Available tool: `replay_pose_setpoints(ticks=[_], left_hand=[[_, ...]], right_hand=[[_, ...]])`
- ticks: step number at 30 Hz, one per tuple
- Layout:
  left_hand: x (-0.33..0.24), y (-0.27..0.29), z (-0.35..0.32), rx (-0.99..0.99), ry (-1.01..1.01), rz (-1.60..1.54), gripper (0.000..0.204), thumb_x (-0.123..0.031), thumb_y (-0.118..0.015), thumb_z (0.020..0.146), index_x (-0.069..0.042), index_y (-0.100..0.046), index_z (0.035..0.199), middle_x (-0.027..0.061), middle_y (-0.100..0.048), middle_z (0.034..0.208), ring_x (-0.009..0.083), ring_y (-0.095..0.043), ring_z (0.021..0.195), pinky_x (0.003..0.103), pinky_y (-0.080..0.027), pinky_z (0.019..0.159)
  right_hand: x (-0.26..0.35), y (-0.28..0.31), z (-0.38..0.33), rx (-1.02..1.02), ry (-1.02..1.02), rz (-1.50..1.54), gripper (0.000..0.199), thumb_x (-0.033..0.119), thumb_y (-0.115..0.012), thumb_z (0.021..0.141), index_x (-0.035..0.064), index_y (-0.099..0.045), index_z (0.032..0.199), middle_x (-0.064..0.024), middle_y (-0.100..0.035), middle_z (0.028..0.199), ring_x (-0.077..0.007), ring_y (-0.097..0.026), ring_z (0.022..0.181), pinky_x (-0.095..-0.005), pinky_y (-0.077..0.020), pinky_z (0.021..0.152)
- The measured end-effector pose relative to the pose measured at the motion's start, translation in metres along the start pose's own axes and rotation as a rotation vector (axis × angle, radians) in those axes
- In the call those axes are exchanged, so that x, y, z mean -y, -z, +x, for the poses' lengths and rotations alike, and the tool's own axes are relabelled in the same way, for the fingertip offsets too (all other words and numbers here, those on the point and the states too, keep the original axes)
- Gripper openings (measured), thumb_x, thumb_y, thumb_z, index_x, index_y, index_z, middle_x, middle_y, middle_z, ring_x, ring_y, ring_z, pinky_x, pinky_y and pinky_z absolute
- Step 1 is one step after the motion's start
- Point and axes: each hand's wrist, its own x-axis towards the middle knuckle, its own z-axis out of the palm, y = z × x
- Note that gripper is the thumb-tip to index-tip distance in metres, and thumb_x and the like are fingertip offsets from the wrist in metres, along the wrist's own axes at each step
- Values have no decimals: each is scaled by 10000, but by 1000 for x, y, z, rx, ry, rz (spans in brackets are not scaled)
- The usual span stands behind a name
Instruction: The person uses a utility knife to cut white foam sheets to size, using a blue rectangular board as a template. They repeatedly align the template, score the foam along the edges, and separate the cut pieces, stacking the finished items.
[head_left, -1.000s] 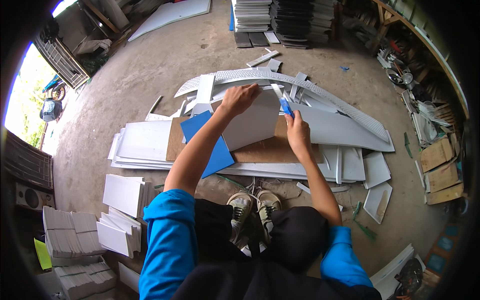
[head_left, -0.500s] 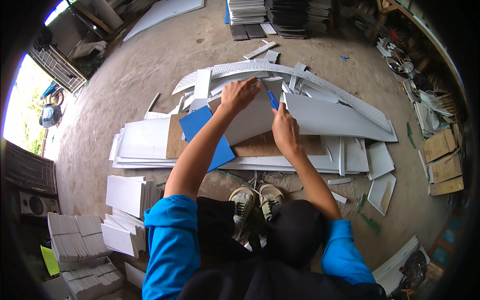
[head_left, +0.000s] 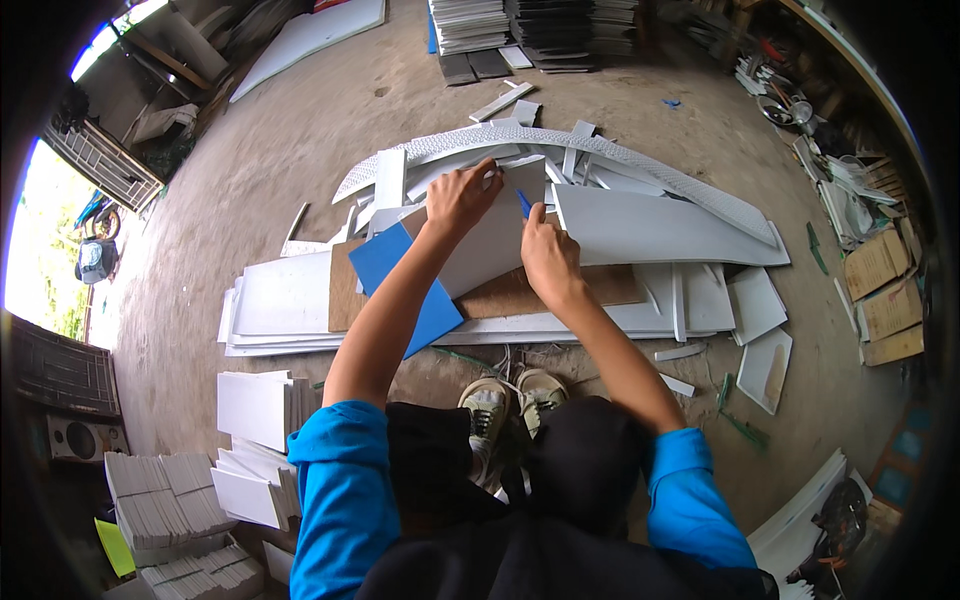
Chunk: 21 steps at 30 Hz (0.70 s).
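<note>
While the cut is made, the white sheet (head_left: pixel 495 245) lying on the brown board (head_left: pixel 520 292) is best pinned flat and the blade drawn steadily along one line. The right hand (head_left: pixel 548 258) is closed around a blue-handled cutter (head_left: pixel 524 203); beyond it, the left hand (head_left: pixel 462 196) is pressed, fingers curled, on the sheet's far edge.

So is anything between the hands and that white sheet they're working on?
Nothing visible. The left hand presses flat on the white sheet, and the right hand rests on it, holding a blue cutter against its edge.
</note>
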Motion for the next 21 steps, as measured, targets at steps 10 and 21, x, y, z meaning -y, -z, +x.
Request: replay_pose_setpoints(ticks=[10,21], left_hand=[[3,-6,1,-26,-45,21,320,-415,-445,835,-196,-534,1052,161,-607,660,343,-605,634,446,-458,529],[12,-10,-6,-99,-195,-58,306,-376,-473,850,-160,-500,1066,154,-602,657,346,-595,612,438,-448,504]], right_hand=[[12,2,-1,48,-36,38,136,46,-418,841,-67,-393,913,-194,-596,658,-303,-631,609,-335,-532,500],[9,15,34,114,-55,235,196,47,-410,812,-91,-442,947,-265,-592,742,-362,-621,723,-396,-526,603]])
